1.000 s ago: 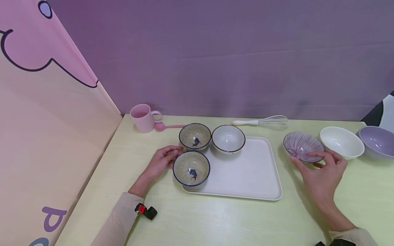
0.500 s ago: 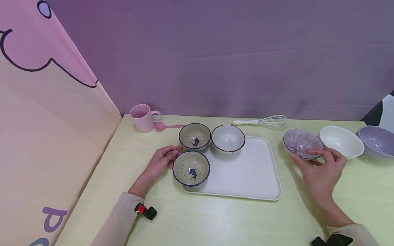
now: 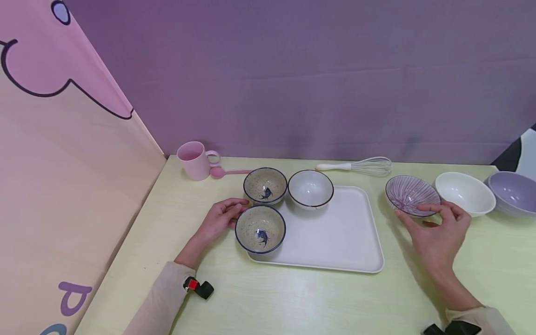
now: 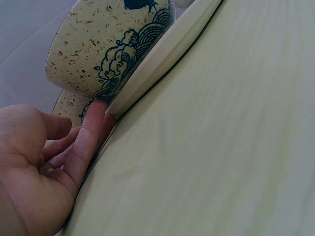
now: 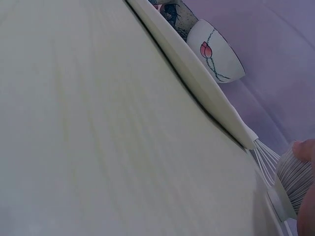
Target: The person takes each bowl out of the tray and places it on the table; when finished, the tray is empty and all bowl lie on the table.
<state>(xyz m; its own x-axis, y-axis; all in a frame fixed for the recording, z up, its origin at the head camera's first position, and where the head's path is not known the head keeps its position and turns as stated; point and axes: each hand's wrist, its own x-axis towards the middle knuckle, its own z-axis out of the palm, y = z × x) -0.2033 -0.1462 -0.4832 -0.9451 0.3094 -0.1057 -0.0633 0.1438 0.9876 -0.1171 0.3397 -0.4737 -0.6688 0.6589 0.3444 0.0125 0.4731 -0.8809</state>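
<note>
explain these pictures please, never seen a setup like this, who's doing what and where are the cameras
There is no machine here: a person is working bare-handed. The wide picture comes from a camera worn on the head, looking forward and down. The other two come from cameras on the wrists, one each.

On the table is a white tray bearing two speckled bowls and a dark-rimmed white bowl. Toward the back are a pink mug, a pink spoon and a white whisk. At the right stand a plain white bowl and a lilac bowl.

The right hand pinches a purple striped bowl by its rim. The left hand has its fingers at the tray's left edge, close to the speckled bowls.
</note>
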